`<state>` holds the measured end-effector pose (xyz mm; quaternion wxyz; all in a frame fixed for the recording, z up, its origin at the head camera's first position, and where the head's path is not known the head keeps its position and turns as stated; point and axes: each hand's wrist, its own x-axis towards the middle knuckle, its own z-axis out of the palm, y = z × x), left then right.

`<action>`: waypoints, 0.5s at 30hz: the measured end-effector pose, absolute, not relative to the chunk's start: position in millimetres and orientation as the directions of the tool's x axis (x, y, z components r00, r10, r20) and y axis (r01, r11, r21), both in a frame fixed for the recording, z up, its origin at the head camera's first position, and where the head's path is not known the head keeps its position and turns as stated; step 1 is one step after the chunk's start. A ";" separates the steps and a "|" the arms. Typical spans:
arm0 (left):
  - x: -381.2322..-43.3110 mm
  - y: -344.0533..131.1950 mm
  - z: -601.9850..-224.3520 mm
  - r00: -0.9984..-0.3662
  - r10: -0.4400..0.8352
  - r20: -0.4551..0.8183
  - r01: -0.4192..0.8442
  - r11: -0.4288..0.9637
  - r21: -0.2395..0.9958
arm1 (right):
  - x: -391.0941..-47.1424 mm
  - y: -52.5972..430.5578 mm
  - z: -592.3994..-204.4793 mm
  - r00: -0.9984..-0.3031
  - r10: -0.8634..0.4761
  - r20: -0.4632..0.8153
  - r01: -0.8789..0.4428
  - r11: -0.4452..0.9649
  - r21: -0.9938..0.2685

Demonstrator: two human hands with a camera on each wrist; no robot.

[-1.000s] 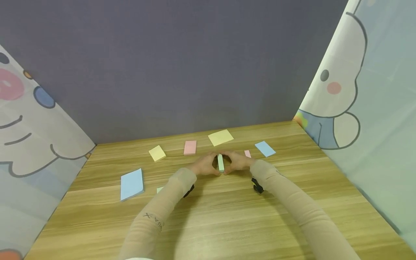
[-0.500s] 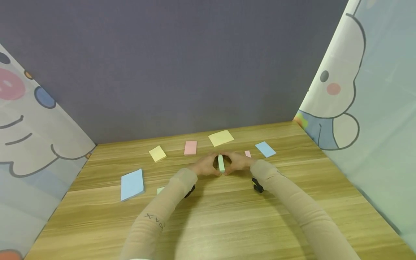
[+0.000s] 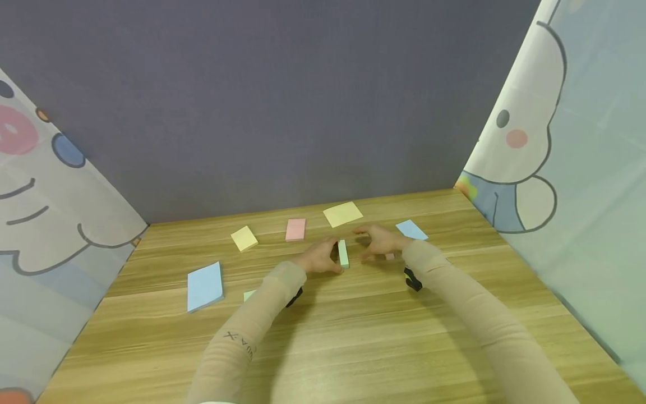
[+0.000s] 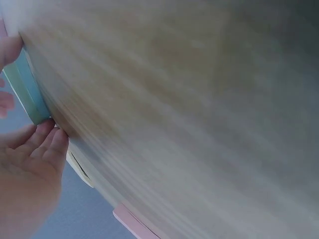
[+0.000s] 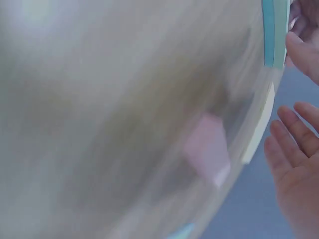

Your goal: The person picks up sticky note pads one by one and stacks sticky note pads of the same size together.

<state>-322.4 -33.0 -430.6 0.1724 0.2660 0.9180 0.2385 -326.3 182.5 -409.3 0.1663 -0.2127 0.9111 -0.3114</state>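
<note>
A narrow stack of sticky notes (image 3: 344, 254), pale green above and blue below, sits on the wooden table. My left hand (image 3: 319, 256) holds it by its ends, fingertips at the far end and thumb at the near end. In the left wrist view the two layers of the stack (image 4: 27, 89) show between thumb and fingers. My right hand (image 3: 382, 241) is to the right of the stack, apart from it, with its fingers spread and holding nothing. A small pink pad (image 5: 209, 149) lies below the right hand, mostly hidden in the head view.
Along the back lie a yellow pad (image 3: 244, 238), a pink pad (image 3: 295, 230), a larger yellow pad (image 3: 343, 214) and a blue pad (image 3: 411, 229). A large blue pad (image 3: 204, 287) is at left. A green pad (image 3: 248, 294) is partly behind the left sleeve.
My right hand has let go of the stack and moved to the right, now covering most of the small pink pad. The left hand and the stack have stayed in place.
</note>
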 end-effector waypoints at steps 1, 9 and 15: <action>-322.3 -33.1 -430.5 -0.800 0.569 -0.191 0.406 0.746 0.528 | -326.4 186.5 -406.4 -0.856 -0.490 -0.168 -0.292 0.724 -0.625; -320.9 -34.9 -430.5 -0.803 0.566 -0.190 0.406 0.750 0.522 | -324.8 214.4 -386.3 -0.866 -0.465 -0.185 -0.300 0.778 -0.552; -319.7 -33.8 -429.1 -0.801 0.568 -0.189 0.410 0.751 0.517 | -320.1 226.2 -388.1 -0.852 -0.472 -0.228 -0.306 0.801 -0.514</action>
